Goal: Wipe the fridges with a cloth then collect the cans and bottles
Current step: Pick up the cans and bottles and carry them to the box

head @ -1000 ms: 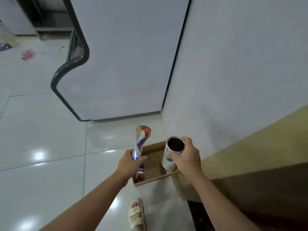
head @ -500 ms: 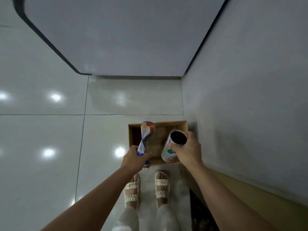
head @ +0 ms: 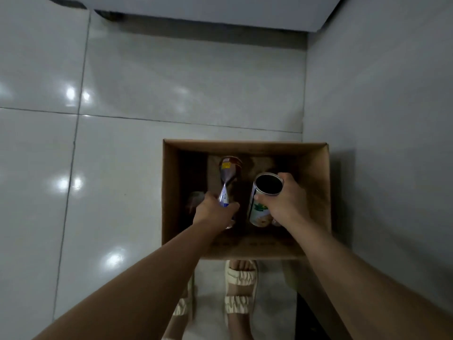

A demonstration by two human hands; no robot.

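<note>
Down over the cardboard box point(head: 316, 192) both my forearms reached, stretched forward and lowered inside its walls. My left hand point(head: 212, 212) had its grip curled round the pinched waist of a crushed can point(head: 228, 177), whose flared top pointed away from me. My right hand point(head: 285, 204) wrapped its grip round an open can point(head: 263, 200), held upright with the dark mouth facing up. The box sat on the tiled floor point(head: 122, 168), against the wall point(head: 380, 119), just ahead of my sandals point(head: 241, 283).

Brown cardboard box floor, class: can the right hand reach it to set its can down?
Probably yes: the right hand, gripping the open-topped can, is already inside the brown cardboard box, with bare floor below.
</note>
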